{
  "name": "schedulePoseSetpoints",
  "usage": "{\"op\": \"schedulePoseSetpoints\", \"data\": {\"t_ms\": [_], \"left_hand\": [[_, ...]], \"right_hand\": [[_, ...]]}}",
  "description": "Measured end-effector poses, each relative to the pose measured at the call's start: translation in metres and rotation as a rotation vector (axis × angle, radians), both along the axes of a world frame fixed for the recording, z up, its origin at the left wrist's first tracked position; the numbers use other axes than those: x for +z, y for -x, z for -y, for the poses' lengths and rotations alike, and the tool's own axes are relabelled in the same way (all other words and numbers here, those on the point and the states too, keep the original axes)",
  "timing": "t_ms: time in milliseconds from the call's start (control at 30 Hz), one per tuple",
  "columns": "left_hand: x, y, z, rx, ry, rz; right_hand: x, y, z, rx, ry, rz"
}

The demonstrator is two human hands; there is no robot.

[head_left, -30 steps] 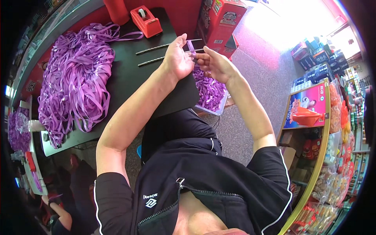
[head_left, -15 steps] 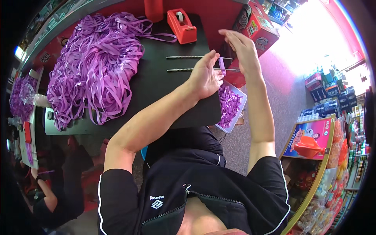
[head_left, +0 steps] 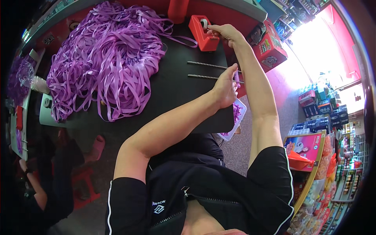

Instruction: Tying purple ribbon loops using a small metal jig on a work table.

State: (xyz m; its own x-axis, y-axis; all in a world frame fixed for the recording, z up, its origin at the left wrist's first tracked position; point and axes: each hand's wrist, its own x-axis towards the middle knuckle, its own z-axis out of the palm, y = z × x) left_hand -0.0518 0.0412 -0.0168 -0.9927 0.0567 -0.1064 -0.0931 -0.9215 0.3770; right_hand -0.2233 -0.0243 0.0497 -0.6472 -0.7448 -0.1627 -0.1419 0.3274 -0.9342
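Note:
My right hand (head_left: 231, 34) reaches to the red tape dispenser (head_left: 204, 37) at the back of the dark table. Its fingertips pinch at the tape roll's loose end, and the tape is hard to make out. My left hand (head_left: 226, 89) is at the table's right edge, thumb up and fingers curled by a short purple ribbon (head_left: 237, 75). That ribbon hangs at the two thin metal rods (head_left: 203, 76), which stick out over the edge. My fingers partly hide where the ribbon meets the rods. Below is a clear plastic bin (head_left: 239, 119) with purple ribbon pieces.
A large heap of purple ribbon (head_left: 113, 58) covers the table's left part. A red cylinder (head_left: 178, 11) stands behind the dispenser. A red carton (head_left: 268, 45) is at the back right, shop shelves (head_left: 348, 172) further right. A co-worker's arm (head_left: 36, 188) shows at far left.
My right hand has moved from beside the rods, back and left to the tape dispenser, and its fingers have closed. My left hand stays by the ribbon. The whole view has shifted.

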Motion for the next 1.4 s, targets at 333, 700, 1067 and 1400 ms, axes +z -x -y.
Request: {"op": "schedulePoseSetpoints", "data": {"t_ms": [333, 700, 1067, 1400], "left_hand": [[0.000, 0.000, 0.002, -0.009, 0.055, -0.029], [-0.003, 0.001, 0.002, 0.001, 0.038, -0.025], [-0.004, 0.004, 0.002, 0.004, 0.062, -0.063], [0.006, -0.006, 0.002, 0.064, 0.008, -0.122]], "right_hand": [[0.007, -0.002, 0.002, -0.053, -0.165, -0.034], [0.015, 0.006, -0.013, -0.106, -0.021, 0.099], [-0.014, -0.018, -0.051, -0.133, 0.046, 0.153], [-0.036, -0.028, -0.047, -0.215, 0.040, 0.061]]}}
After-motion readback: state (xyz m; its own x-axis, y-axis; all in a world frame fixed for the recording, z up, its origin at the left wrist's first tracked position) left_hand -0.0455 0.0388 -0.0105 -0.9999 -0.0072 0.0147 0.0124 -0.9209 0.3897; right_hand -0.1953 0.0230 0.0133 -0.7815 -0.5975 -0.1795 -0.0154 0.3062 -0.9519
